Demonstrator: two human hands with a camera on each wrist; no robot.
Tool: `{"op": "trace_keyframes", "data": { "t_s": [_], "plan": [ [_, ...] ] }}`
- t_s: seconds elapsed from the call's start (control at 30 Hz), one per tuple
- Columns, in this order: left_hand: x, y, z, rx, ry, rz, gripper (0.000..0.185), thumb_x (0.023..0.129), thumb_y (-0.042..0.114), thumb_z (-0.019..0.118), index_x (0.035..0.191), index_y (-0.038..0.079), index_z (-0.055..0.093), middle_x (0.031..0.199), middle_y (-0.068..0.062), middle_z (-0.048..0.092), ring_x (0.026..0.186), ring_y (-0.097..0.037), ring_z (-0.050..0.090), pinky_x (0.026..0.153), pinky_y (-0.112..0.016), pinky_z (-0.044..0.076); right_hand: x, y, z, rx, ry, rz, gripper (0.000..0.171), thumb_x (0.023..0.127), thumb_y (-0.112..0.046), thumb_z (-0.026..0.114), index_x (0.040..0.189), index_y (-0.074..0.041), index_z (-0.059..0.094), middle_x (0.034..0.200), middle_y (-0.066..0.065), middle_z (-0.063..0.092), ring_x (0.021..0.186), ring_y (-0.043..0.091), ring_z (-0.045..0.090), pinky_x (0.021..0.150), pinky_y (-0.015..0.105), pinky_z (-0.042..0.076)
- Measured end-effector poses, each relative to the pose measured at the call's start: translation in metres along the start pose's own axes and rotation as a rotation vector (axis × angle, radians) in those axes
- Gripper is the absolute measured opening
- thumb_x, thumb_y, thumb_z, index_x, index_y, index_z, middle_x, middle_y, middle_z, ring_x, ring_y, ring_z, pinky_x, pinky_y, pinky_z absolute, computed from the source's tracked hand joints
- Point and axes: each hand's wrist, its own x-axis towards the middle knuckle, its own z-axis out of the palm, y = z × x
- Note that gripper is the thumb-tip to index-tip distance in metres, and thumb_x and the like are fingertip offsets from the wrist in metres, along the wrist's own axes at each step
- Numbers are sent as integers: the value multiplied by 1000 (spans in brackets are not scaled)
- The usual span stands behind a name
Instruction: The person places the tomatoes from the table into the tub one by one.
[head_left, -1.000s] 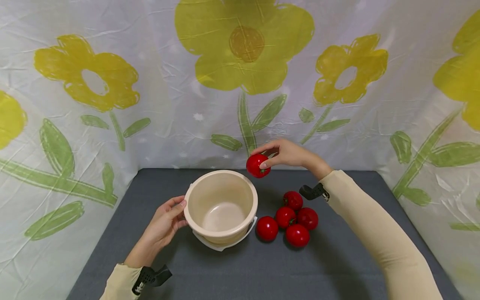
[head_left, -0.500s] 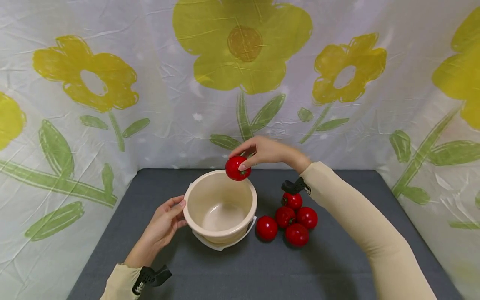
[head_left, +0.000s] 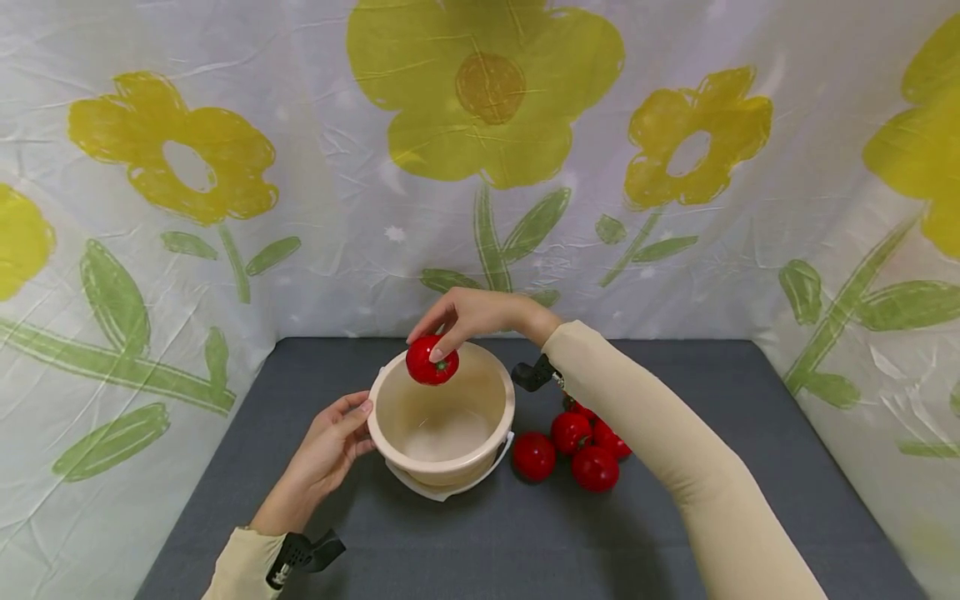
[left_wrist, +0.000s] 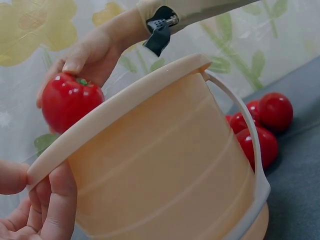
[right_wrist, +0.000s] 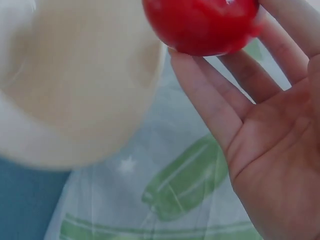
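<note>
Two bare hands, left hand [head_left: 326, 450], right hand [head_left: 468, 315], long cream sleeves [head_left: 675, 467] to the wrists, black clip-on wrist mounts [head_left: 303, 554] at both cuffs

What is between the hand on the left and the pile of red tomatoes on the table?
The round cream plastic bucket stands between the left hand, touching its side, and the red tomatoes, as the head view shows.
</note>
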Motion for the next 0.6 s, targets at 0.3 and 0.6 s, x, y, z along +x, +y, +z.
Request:
{"op": "trace_keyframes", "data": {
  "t_s": [0.3,0.6],
  "plan": [
    [0,-2,0,21,3,8,44,103,22,52,137,-1,35,103,5,63,82,-6,62,67,-18,57,20,8,14,53,-77,68,42,87,-13,75,127,-10,66,124,8,70,113,16,65,90,33,59],
    [1,-2,-1,11,8,3,41,104,20,51,135,0,35,101,6,63,81,-5,62,67,-18,57,34,20,30,51,-114,120,40,86,-16,77,125,-13,68,123,5,71,109,15,66,88,32,59]
  ]
}}
